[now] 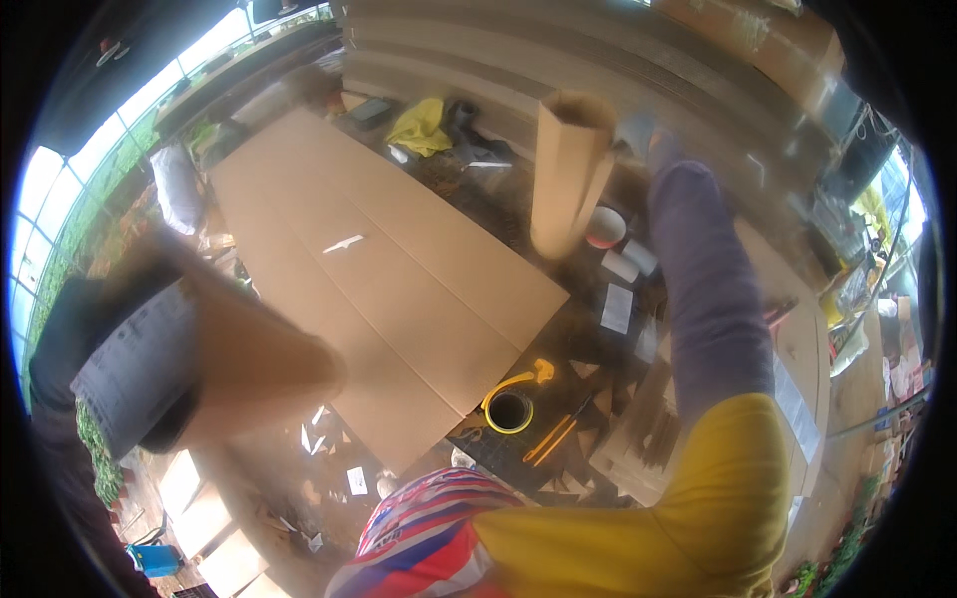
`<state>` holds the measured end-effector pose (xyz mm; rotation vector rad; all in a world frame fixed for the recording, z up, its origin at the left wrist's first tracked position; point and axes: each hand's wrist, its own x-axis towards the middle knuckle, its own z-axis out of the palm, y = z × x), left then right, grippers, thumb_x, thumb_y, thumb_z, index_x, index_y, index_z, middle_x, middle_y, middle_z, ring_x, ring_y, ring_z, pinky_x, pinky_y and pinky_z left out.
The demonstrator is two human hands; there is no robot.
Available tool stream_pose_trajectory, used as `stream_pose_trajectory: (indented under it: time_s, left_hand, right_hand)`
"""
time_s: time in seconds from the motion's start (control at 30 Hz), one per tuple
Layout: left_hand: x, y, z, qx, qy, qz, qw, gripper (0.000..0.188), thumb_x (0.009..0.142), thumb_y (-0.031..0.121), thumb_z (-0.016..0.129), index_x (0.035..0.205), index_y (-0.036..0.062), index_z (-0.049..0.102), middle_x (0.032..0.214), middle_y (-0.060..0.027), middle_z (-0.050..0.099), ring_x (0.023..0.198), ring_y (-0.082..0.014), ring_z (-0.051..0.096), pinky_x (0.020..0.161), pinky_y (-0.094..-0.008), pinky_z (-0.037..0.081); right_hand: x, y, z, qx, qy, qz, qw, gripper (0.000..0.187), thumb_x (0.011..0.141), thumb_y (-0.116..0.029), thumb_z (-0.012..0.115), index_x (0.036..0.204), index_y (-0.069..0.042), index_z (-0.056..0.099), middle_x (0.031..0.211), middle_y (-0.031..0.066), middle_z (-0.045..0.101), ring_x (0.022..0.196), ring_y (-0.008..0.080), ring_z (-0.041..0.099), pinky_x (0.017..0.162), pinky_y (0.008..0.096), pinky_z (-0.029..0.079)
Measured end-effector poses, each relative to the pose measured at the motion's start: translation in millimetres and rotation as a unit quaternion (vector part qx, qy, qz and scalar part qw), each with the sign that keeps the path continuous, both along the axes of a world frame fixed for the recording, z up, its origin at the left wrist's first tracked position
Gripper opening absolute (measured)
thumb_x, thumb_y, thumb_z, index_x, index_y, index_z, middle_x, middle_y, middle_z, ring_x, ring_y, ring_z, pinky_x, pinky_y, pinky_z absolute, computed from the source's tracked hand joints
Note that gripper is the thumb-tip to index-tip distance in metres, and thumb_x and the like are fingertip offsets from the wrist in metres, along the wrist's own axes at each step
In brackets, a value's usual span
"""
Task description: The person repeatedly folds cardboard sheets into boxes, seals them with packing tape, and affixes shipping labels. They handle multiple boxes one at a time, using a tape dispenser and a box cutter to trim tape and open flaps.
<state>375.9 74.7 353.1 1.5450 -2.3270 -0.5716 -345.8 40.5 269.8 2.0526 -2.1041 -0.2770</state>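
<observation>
One open-ended cardboard tube sits just left of my right hand in the head view, its long axis running roughly up-down; blur means I can't tell whether the fingers grip it. No left hand shows; the flat cardboard sheet lies further left.

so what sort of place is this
Likely a packing workspace, perhaps in a greenhouse: a large cardboard sheet lies near what looks like a tape dispenser, and greenery shows by gridded windows.
</observation>
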Motion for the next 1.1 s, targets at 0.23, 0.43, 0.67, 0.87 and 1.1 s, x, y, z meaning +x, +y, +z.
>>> stream_pose_trajectory:
  time_s: [0.23, 0.43, 0.67, 0.87, 1.1]
  left_hand:
    - [-167.7, -43.4, 54.2, -0.024, 0.001, -0.170, 0.985, 0.025, 0.089, 0.021, 0.061, 0.104, 0.0021, 0.063, 0.088, -0.0136, 0.070, 0.073, -0.0257, 0.069, 0.065, -0.0375, 0.055]
    - [-313.4, -46.8, 68.5, -0.010, 0.031, -0.301, 0.953, 0.027, 0.089, 0.021, 0.062, 0.108, 0.0015, 0.063, 0.090, -0.0138, 0.071, 0.075, -0.0257, 0.069, 0.066, -0.0376, 0.055]
    - [-469.9, -31.9, 39.1, 0.050, 0.073, -0.383, 0.919, 0.031, 0.089, 0.022, 0.063, 0.112, 0.0009, 0.062, 0.093, -0.0140, 0.071, 0.077, -0.0257, 0.069, 0.068, -0.0377, 0.055]
    - [-537.0, -33.9, 10.4, 0.098, 0.076, -0.379, 0.917, 0.034, 0.090, 0.023, 0.064, 0.115, 0.0003, 0.061, 0.095, -0.0141, 0.071, 0.078, -0.0257, 0.069, 0.070, -0.0378, 0.055]
    - [-554.2, -19.9, 13.9, 0.192, 0.207, -0.374, 0.883, 0.036, 0.091, 0.028, 0.065, 0.114, 0.0004, 0.063, 0.093, -0.0129, 0.071, 0.077, -0.0225, 0.069, 0.069, -0.0352, 0.055]
  right_hand:
    - [-21.0, 15.4, -20.7, -0.090, -0.374, -0.105, 0.917, 0.040, 0.095, -0.029, 0.060, 0.120, 0.001, 0.061, 0.110, 0.0172, 0.070, 0.095, 0.0290, 0.071, 0.077, 0.0408, 0.059]
    - [35.6, 112.0, 95.8, -0.110, -0.118, 0.102, 0.982, 0.036, 0.101, -0.026, 0.052, 0.125, 0.000, 0.060, 0.111, 0.0161, 0.069, 0.092, 0.0246, 0.070, 0.076, 0.0331, 0.057]
    - [30.7, 213.0, 113.4, -0.300, -0.080, 0.112, 0.944, 0.050, 0.091, -0.023, 0.067, 0.136, -0.003, 0.056, 0.121, 0.0099, 0.066, 0.110, 0.0215, 0.062, 0.096, 0.0332, 0.048]
    - [58.1, 232.5, 85.0, -0.349, -0.230, 0.132, 0.899, 0.069, 0.077, -0.033, 0.080, 0.136, -0.006, 0.054, 0.127, 0.0107, 0.064, 0.116, 0.0263, 0.061, 0.098, 0.0410, 0.046]
    - [113.2, 216.0, 87.1, -0.366, -0.113, -0.206, 0.901, 0.030, 0.079, -0.022, 0.075, 0.107, -0.010, 0.072, 0.100, 0.0094, 0.071, 0.093, 0.0277, 0.067, 0.072, 0.0353, 0.052]
